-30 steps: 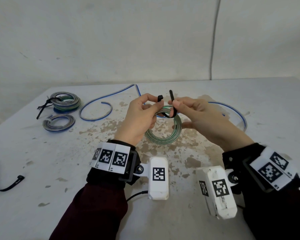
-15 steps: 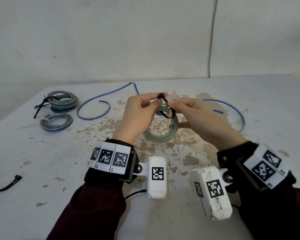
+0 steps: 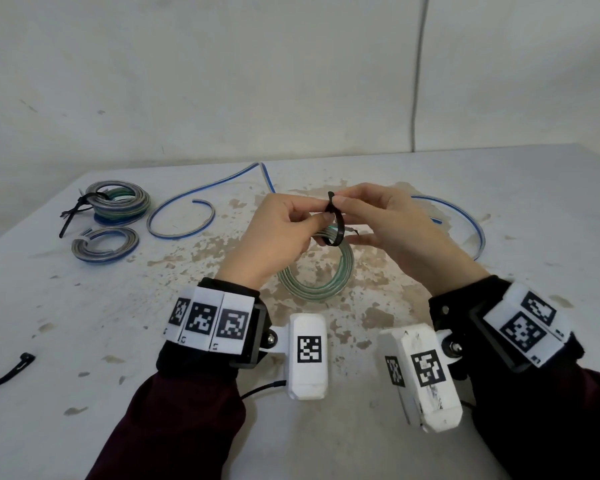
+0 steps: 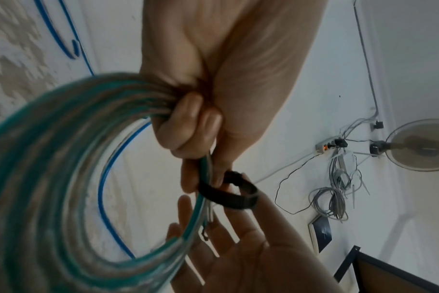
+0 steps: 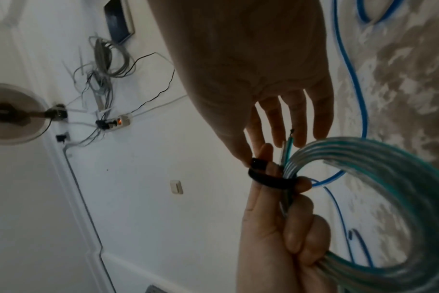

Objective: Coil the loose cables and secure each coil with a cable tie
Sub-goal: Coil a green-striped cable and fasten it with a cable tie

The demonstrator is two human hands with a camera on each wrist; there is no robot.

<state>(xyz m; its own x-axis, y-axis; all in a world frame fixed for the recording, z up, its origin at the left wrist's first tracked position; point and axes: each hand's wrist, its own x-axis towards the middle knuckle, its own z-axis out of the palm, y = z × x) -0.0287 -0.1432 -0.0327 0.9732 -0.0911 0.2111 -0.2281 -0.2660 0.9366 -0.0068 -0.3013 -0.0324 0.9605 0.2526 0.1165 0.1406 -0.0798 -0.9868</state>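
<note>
The bench (image 3: 499, 209) carries everything, and I place the rest by the green-striped coil (image 3: 317, 287) I hold up over its middle. Beyond that coil a loose blue-edged cable (image 3: 187, 216) trails across the bench; far off to the coil's left lie a stack of tied coils (image 3: 122, 202) and a smaller coil (image 3: 104, 244) with no tie that I can see, and nearer me on that side a spare black tie (image 3: 7, 370). My left hand (image 3: 278, 237) has its fingers curled tight round the bundled turns at the coil's top. My right hand (image 3: 395, 230) pinches the cable tie (image 4: 228, 196) with thumb and forefinger, its other fingers spread loose. The tie is looped round the turns, still slack. To do this well, I judge I should keep the left grip squeezing every turn together just beside the loop, tuck in the stray cable end (image 5: 290, 138), then draw the tail straight through the head until it bites snugly.
</note>
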